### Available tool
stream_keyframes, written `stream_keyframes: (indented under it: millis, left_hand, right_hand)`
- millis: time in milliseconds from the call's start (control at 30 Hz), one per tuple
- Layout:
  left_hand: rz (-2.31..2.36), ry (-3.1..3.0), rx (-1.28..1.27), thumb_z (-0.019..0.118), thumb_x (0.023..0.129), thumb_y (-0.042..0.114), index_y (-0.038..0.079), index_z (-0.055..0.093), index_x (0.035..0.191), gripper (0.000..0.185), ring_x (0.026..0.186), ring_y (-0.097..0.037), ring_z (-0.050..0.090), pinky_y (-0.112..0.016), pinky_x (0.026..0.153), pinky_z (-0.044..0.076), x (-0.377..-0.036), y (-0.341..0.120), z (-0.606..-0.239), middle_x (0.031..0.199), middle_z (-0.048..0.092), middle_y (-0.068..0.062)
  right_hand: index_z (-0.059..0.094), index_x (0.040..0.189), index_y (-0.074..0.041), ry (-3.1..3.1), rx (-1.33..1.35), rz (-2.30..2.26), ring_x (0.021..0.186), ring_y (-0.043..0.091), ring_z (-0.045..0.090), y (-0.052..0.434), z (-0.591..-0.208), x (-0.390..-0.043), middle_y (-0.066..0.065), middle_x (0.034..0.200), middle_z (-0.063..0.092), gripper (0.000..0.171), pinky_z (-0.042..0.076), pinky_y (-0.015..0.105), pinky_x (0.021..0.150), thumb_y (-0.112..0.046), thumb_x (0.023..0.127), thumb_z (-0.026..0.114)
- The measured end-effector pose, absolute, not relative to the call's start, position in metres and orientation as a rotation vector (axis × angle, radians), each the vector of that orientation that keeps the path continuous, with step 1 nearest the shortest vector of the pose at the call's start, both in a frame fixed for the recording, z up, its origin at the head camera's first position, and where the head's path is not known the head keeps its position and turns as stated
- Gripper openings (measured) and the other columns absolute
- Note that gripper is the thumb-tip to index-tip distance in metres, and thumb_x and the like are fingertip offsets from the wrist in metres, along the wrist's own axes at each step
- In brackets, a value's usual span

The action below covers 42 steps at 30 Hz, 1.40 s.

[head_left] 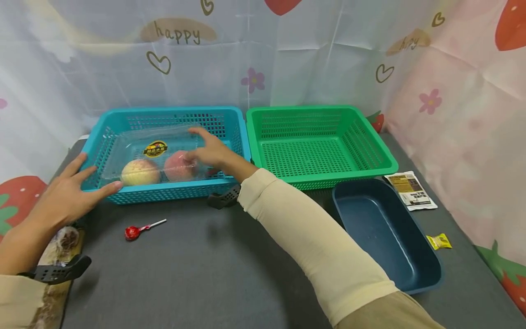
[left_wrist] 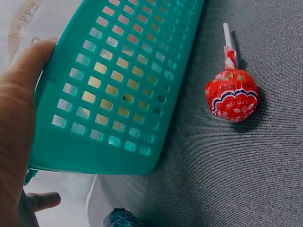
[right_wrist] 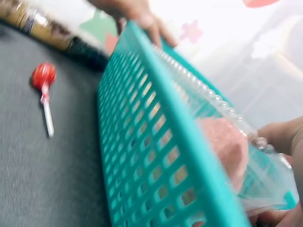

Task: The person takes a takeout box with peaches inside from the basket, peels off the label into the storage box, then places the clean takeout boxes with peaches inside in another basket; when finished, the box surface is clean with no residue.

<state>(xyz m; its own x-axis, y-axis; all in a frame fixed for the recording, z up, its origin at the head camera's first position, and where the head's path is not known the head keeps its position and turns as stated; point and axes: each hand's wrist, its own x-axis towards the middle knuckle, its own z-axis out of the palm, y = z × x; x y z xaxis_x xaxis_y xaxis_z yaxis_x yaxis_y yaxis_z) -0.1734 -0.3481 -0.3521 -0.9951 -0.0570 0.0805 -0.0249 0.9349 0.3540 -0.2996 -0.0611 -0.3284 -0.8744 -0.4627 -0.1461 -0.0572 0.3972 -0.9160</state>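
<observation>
Two hands on the job | our left hand (head_left: 65, 196) spread, steadying blue basket (head_left: 123, 119) | right hand (head_left: 211, 151) gripping peach box (head_left: 156, 155) inside it | box not lifted yet; green basket (head_left: 320, 114) bare

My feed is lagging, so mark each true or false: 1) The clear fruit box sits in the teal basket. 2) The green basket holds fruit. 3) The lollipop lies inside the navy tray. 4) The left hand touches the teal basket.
1) True: the clear fruit box sits in the teal basket, right hand on it.
2) False: the green basket is empty.
3) False: the lollipop lies on the table, outside the navy tray.
4) True: the left hand rests against its corner.
</observation>
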Motion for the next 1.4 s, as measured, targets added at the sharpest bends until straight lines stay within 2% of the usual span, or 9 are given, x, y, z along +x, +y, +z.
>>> stream_keyframes:
  millis: [167,400,600,700,833,933,1133,1267,1400]
  left_hand:
    - [-0.561,-3.001,0.058,0.052,0.092,0.058,-0.017,0.023,0.143,0.095,0.137,-0.053,0.001,-0.076,0.096,0.013,-0.173,-0.349,-0.353,0.156,-0.005,-0.026]
    - [-0.572,-3.000,0.062,0.052,0.092,0.058,-0.018,0.022,0.143,0.095,0.137,-0.054,0.001,-0.076,0.095,0.014,-0.173,-0.349,-0.353,0.156,-0.005,-0.026]
    - [-0.592,-3.008,0.054,0.052,0.093,0.057,-0.018,0.021,0.142,0.095,0.135,-0.056,0.003,-0.076,0.095,0.016,-0.174,-0.348,-0.355,0.155,-0.004,-0.028]
    - [-0.585,-3.011,0.060,0.051,0.093,0.057,-0.018,0.021,0.142,0.095,0.135,-0.056,0.003,-0.076,0.094,0.017,-0.174,-0.348,-0.354,0.155,-0.004,-0.029]
    - [-0.581,-3.006,0.059,0.052,0.092,0.057,-0.019,0.022,0.141,0.096,0.135,-0.056,0.004,-0.076,0.094,0.017,-0.173,-0.347,-0.353,0.155,-0.003,-0.029]
    - [-0.588,-3.000,0.059,0.052,0.092,0.057,-0.019,0.022,0.141,0.096,0.135,-0.056,0.004,-0.076,0.094,0.017,-0.173,-0.347,-0.352,0.155,-0.003,-0.029]
    - [-0.589,-3.004,0.068,0.052,0.092,0.057,-0.020,0.022,0.141,0.096,0.134,-0.057,0.004,-0.077,0.094,0.018,-0.174,-0.348,-0.351,0.154,-0.003,-0.029]
    - [-0.605,-3.009,0.063,0.052,0.092,0.057,-0.019,0.021,0.141,0.096,0.134,-0.058,0.004,-0.077,0.093,0.018,-0.174,-0.348,-0.350,0.154,-0.005,-0.029]
    - [-0.605,-3.010,0.064,0.052,0.092,0.057,-0.020,0.022,0.141,0.096,0.133,-0.059,0.005,-0.077,0.092,0.018,-0.173,-0.347,-0.350,0.154,-0.004,-0.029]
  right_hand:
    - [0.046,0.139,-0.041,2.196,-0.375,-1.656,0.107,0.022,0.052,-0.054,-0.321,-0.299,-0.007,0.141,0.041,0.066,0.054,0.047,0.059,-0.014,0.085,0.072]
    - [0.047,0.139,-0.041,2.194,-0.337,-1.689,0.110,0.023,0.051,-0.041,-0.313,-0.302,-0.007,0.145,0.038,0.064,0.053,0.048,0.058,-0.012,0.087,0.070]
    - [0.048,0.139,-0.040,2.161,-0.314,-1.747,0.088,0.024,0.050,-0.027,-0.306,-0.302,-0.004,0.145,0.036,0.064,0.054,0.047,0.057,-0.009,0.086,0.068]
    - [0.046,0.141,-0.038,2.099,-0.304,-1.794,0.084,0.026,0.046,-0.020,-0.301,-0.300,-0.002,0.147,0.031,0.065,0.054,0.045,0.059,-0.009,0.087,0.067]
    - [0.045,0.142,-0.038,2.020,-0.301,-1.853,0.094,0.031,0.048,-0.008,-0.289,-0.297,0.004,0.147,0.030,0.065,0.056,0.047,0.063,-0.008,0.087,0.066]
    - [0.048,0.138,-0.040,2.016,-0.304,-1.873,0.100,0.034,0.050,0.001,-0.277,-0.293,0.003,0.147,0.031,0.063,0.055,0.048,0.064,-0.009,0.086,0.067]
    - [0.048,0.139,-0.039,2.018,-0.346,-1.908,0.076,0.028,0.047,0.018,-0.259,-0.285,0.004,0.136,0.041,0.065,0.047,0.040,0.056,-0.007,0.086,0.068]
    - [0.049,0.139,-0.038,1.981,-0.355,-1.954,0.070,0.026,0.046,0.029,-0.252,-0.278,0.006,0.130,0.043,0.065,0.047,0.040,0.054,-0.006,0.086,0.068]
    - [0.049,0.139,-0.036,1.914,-0.380,-2.006,0.059,0.023,0.036,0.042,-0.249,-0.270,0.013,0.122,0.045,0.065,0.044,0.038,0.050,-0.003,0.086,0.066]
